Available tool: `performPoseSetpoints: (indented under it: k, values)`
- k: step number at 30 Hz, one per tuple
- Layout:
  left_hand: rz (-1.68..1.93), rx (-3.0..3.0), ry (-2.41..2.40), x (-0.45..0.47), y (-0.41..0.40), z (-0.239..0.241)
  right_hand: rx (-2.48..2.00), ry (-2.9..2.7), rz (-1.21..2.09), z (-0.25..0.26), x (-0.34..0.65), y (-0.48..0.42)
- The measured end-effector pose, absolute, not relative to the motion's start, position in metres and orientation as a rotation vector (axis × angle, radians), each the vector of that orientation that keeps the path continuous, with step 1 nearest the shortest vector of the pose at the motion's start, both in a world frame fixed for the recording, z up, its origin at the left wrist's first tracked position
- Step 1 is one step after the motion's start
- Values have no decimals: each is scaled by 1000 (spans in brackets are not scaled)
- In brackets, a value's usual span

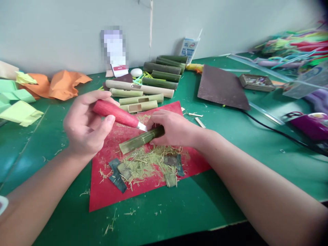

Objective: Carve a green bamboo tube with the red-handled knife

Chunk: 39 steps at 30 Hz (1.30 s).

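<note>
My left hand (85, 123) is closed round the red wooden handle of a carving knife (116, 113). Its short metal blade points down to the right, close to a green bamboo tube (135, 140); whether it touches cannot be made out. My right hand (170, 128) grips that tube near its right end, fingers wrapped over it. The tube is held tilted above a red sheet (105, 191). Below it on the sheet lies a heap of pale green shavings (146, 162), with dark sandpaper pieces (118, 176) at its edges.
Several bamboo tubes (143, 89), some notched, lie behind the sheet. A phone (115, 51) leans on the wall near a drink carton (189, 49). Crumpled orange paper (65, 83) is at left. A brown sheet (222, 87), small box (257, 82) and purple device (311, 126) are at right.
</note>
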<state>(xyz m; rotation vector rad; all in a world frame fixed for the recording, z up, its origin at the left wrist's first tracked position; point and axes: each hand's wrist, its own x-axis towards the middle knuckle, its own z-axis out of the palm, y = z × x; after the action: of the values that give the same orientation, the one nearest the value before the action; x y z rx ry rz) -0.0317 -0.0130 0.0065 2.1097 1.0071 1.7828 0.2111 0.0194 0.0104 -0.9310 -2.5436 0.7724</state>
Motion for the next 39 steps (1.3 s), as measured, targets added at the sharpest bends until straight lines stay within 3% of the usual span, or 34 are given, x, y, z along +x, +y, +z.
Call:
performPoseSetpoints:
  k: [18,29,39]
  values:
    - [1615,2369,1181,-22,-33,17,-850,-2560,790,8,214,21]
    - [1608,2278,895,-18,-37,18,-868,-2574,809,8,213,22]
    - [1499,2248,955,-10,-37,13,-885,-2579,791,9,212,23]
